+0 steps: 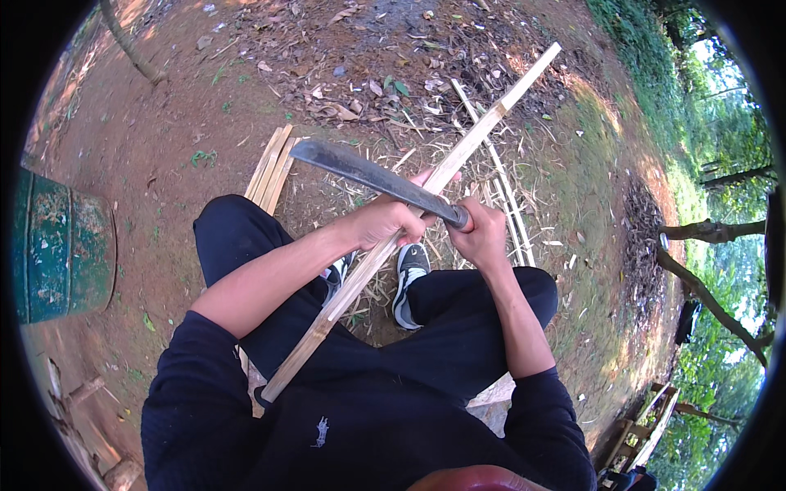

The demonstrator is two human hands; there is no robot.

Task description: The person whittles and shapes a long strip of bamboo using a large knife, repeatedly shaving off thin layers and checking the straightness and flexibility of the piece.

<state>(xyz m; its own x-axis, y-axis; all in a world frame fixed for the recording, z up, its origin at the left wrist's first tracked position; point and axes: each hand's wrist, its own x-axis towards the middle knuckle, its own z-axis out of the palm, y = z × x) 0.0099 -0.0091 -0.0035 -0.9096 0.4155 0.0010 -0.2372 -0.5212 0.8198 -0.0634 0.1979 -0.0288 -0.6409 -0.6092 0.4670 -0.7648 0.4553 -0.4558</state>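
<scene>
A long split bamboo strip (470, 144) runs slantwise across my lap, from beside my left hip to the far right. My left hand (391, 221) is closed round its middle. My right hand (481, 233) grips the handle of a machete (360, 169). The dark blade points to the far left and crosses over the strip just beyond my left hand. Blade and strip look to be touching there, though the exact contact is partly hidden by the blade.
Several bamboo strips (270, 168) lie beyond my left knee, and thinner ones (506, 192) beyond my right. Pale shavings (377, 282) litter the soil around my shoes (407, 286). A green metal drum (70, 245) stands at left. Branches (712, 233) and a thin trunk (131, 45) rise at the sides.
</scene>
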